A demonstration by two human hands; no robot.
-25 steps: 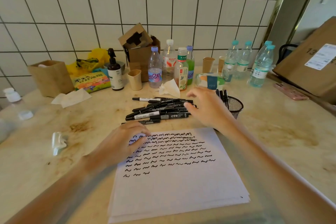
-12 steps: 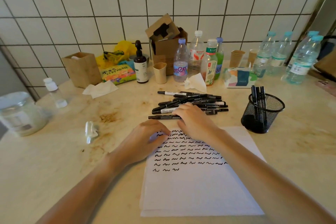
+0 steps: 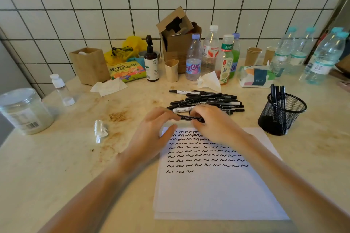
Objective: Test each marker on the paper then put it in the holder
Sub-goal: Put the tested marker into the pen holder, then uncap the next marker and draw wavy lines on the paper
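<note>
A black marker (image 3: 190, 118) lies level just above the top edge of the white paper (image 3: 214, 191), held between both hands. My right hand (image 3: 214, 123) grips its right end and my left hand (image 3: 155, 132) pinches its left end. Rows of black squiggles cover the paper's upper half. Behind the hands lies a pile of black markers (image 3: 206, 101). The black mesh holder (image 3: 282, 114) stands to the right with three markers upright in it.
Bottles (image 3: 210, 53), a cardboard box (image 3: 179, 39), paper cups (image 3: 252, 56) and a tissue pack (image 3: 256, 75) line the tiled wall. A plastic jar (image 3: 24, 111) and small bottle (image 3: 60, 89) stand at the left. A crumpled tissue (image 3: 100, 130) lies left of the paper.
My right hand came back from the holder to the pile and took a marker. My left hand lifted off the paper and met the marker's left end.
</note>
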